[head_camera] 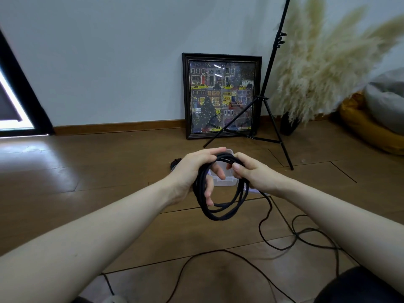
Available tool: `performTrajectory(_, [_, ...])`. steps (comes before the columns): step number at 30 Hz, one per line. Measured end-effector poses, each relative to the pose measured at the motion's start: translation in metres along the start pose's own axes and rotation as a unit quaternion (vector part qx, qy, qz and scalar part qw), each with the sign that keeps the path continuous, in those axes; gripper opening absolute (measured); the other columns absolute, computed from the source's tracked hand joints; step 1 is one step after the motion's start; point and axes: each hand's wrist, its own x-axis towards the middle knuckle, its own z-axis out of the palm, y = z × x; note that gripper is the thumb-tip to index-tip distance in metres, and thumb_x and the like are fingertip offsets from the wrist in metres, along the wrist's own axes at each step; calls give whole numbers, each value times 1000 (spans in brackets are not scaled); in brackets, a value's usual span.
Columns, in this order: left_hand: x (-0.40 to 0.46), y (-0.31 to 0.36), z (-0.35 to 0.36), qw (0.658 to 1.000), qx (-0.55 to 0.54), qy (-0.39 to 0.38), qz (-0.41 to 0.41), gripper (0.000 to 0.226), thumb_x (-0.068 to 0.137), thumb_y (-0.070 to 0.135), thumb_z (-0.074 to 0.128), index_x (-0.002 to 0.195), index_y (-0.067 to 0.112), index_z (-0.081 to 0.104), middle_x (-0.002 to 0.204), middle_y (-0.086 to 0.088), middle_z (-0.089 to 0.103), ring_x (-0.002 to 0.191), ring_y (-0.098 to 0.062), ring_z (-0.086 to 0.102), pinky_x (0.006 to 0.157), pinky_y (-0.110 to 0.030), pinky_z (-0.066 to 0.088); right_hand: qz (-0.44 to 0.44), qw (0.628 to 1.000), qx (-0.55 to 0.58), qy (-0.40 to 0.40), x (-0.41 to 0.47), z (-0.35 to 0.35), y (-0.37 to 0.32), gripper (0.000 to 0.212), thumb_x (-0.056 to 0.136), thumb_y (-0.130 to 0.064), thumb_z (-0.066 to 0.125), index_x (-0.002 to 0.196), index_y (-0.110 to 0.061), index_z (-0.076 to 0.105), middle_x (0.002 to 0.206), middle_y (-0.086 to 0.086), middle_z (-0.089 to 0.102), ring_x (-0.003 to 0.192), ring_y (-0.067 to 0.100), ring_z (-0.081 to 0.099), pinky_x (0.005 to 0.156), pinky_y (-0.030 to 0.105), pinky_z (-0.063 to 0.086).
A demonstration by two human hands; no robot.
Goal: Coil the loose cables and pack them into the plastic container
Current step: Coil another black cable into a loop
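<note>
A black cable point(220, 212) hangs in several loops between my hands, above the wooden floor. My left hand point(194, 171) holds the coil, with the loops running across its palm and fingers. My right hand point(251, 172) pinches the top of the coil from the right. The loose tail of the cable point(290, 237) trails from the coil down over the floor to the right and towards me. Behind my hands stands the clear plastic container point(225, 181), mostly hidden by them. A dark bundle point(175, 164) lies just left of the container.
A framed picture point(222, 96) leans on the wall behind. A black tripod stand point(265, 101) rises to its right, beside pampas grass point(323, 68) in a dark vase. A yellow and grey cushion point(376, 127) lies at the far right. A dark door frame point(24, 90) stands at left.
</note>
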Motion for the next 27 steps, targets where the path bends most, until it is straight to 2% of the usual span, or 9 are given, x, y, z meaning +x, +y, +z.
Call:
performTrajectory(3, [1, -3, -1, 1000, 22, 8, 11, 31, 100, 29, 55, 130, 31, 62, 83, -8, 65, 44, -19, 56, 45, -33, 54, -10, 1000, 9, -11, 0, -1, 0, 15, 106, -18, 36, 106, -19, 51, 78, -5, 43, 66, 2, 41, 69, 21, 36])
performTrajectory(8, [2, -5, -2, 999, 34, 26, -2, 41, 95, 12, 62, 134, 27, 59, 88, -14, 64, 48, -19, 58, 45, -31, 55, -13, 1000, 3, -15, 1, 1, 3, 14, 106, -19, 37, 102, -23, 51, 80, -10, 47, 66, -9, 50, 68, 15, 37])
performTrajectory(10, [3, -6, 0, 999, 30, 30, -6, 40, 98, 10, 57, 134, 25, 58, 82, -7, 64, 44, -15, 54, 41, -28, 52, -10, 1000, -2, -15, 1, 2, 5, 14, 106, -19, 38, 103, -22, 51, 81, -9, 47, 64, -13, 50, 67, 14, 38])
performTrajectory(13, [5, -9, 3, 997, 48, 55, 2, 33, 102, 15, 53, 134, 22, 58, 65, 2, 55, 35, -8, 37, 32, -20, 37, -8, 1000, -9, -16, 4, 2, 9, 13, 105, -19, 38, 106, -15, 51, 81, -3, 47, 65, -2, 46, 69, 18, 38])
performTrajectory(16, [7, -10, 3, 992, 97, 83, 13, 28, 103, 22, 52, 130, 25, 60, 47, 5, 38, 33, -8, 25, 34, -17, 25, -7, 1000, 20, -20, 6, 3, 10, 14, 105, -20, 41, 111, -12, 51, 83, 3, 55, 53, 0, 43, 53, 17, 37])
performTrajectory(18, [7, -8, 3, 988, 113, 102, 30, 25, 104, 22, 51, 124, 30, 63, 44, 5, 35, 35, -9, 23, 36, -17, 22, -4, 998, 56, -19, 7, 3, 11, 14, 103, -22, 46, 115, -19, 53, 91, 8, 61, 50, 5, 44, 47, 20, 37])
performTrajectory(20, [7, -4, 2, 984, 106, 136, 47, 26, 104, 21, 50, 125, 26, 63, 46, 2, 34, 35, -9, 22, 36, -16, 22, 10, 998, 66, -17, 8, 0, 15, 14, 100, -24, 53, 114, -26, 54, 92, 7, 61, 52, 9, 46, 49, 23, 41])
performTrajectory(23, [7, 2, -7, 975, 43, 209, 62, 28, 104, 16, 50, 128, 16, 62, 51, 0, 31, 33, -8, 20, 36, -13, 19, 50, 998, 35, -25, 4, -9, 28, 10, 98, -20, 58, 104, -14, 61, 82, 5, 63, 60, 14, 51, 57, 26, 46])
performTrajectory(27, [2, 6, -28, 950, -8, 303, 72, 26, 104, 15, 48, 126, 17, 63, 46, 9, 35, 31, -5, 22, 35, -13, 18, 109, 993, -39, -12, -5, -26, 49, 16, 94, -20, 63, 83, -9, 65, 63, -2, 64, 67, 14, 59, 65, 16, 46])
